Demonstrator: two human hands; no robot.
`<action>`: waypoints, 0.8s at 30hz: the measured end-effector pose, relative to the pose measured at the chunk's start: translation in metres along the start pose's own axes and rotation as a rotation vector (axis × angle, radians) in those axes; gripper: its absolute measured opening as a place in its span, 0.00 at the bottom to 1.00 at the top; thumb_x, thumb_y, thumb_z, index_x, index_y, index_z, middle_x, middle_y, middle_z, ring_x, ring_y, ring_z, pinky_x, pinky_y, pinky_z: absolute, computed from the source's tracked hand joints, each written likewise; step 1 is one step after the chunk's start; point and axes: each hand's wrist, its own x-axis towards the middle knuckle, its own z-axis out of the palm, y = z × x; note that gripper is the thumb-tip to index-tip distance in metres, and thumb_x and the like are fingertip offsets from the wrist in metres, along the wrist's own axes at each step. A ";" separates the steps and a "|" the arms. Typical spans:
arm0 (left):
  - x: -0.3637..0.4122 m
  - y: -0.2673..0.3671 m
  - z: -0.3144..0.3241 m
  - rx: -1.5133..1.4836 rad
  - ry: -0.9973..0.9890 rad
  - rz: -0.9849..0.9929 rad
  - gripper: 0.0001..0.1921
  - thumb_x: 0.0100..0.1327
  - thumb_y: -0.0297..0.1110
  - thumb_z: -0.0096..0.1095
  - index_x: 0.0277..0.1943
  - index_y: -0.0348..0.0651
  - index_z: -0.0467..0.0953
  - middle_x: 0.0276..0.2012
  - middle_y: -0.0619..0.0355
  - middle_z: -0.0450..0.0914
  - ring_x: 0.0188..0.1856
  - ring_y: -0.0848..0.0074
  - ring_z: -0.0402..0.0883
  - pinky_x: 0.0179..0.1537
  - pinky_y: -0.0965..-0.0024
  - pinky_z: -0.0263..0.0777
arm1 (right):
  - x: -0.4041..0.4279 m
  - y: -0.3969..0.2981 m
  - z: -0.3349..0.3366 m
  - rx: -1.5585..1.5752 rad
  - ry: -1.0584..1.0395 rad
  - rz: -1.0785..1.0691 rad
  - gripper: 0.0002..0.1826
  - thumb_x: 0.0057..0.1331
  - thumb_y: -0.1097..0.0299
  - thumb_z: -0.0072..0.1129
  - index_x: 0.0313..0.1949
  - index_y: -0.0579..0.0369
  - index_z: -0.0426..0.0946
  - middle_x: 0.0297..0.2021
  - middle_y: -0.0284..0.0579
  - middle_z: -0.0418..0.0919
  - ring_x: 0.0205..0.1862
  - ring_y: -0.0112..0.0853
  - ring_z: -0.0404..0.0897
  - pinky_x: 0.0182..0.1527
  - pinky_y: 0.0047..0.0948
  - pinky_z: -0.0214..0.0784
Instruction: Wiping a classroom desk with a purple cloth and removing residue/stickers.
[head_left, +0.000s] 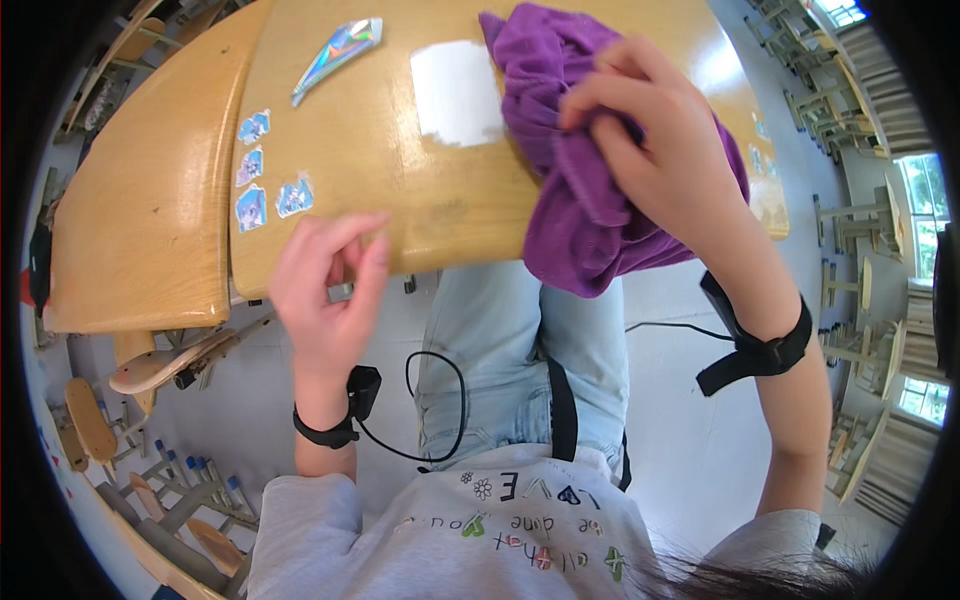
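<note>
A crumpled purple cloth (570, 165) lies on the right part of the wooden desk (450, 217), and one end hangs over the front edge. My right hand (652, 135) is on top of the cloth, its fingers bent; a fold seems pinched between thumb and fingers, though blur hides the exact contact. My left hand (330, 277) hovers at the desk's front edge with thumb and fingers apart, holding nothing. A white square sheet (457, 94) lies left of the cloth, touching or nearly touching it. Further left is a shiny holographic packet (337, 56).
Blue cartoon stickers (251, 206) are stuck on the desk's left side, and more are at its right edge. A second wooden desk (150, 202) adjoins on the left. Black cables (465, 405) run from wrist-worn devices. Chairs and desks stand around on the floor.
</note>
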 end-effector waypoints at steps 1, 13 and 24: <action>0.002 -0.001 0.002 0.067 0.011 0.006 0.15 0.51 0.23 0.70 0.44 0.43 0.83 0.29 0.59 0.75 0.28 0.74 0.71 0.30 0.74 0.63 | -0.006 0.006 -0.009 0.027 -0.037 0.111 0.10 0.56 0.82 0.49 0.34 0.58 0.79 0.40 0.44 0.72 0.44 0.36 0.76 0.49 0.29 0.67; -0.026 0.015 0.001 0.067 -0.233 0.072 0.16 0.63 0.22 0.58 0.54 0.39 0.78 0.57 0.50 0.77 0.59 0.62 0.76 0.60 0.56 0.66 | -0.035 -0.028 0.044 -0.113 0.117 0.374 0.19 0.47 0.58 0.62 0.39 0.49 0.79 0.45 0.42 0.75 0.53 0.47 0.66 0.49 0.51 0.57; -0.002 0.004 -0.021 0.066 0.252 -0.346 0.16 0.72 0.28 0.46 0.59 0.32 0.69 0.59 0.49 0.74 0.61 0.68 0.71 0.62 0.64 0.62 | -0.005 -0.088 0.103 0.239 0.192 0.055 0.16 0.45 0.62 0.67 0.35 0.52 0.77 0.38 0.44 0.69 0.44 0.41 0.67 0.46 0.42 0.58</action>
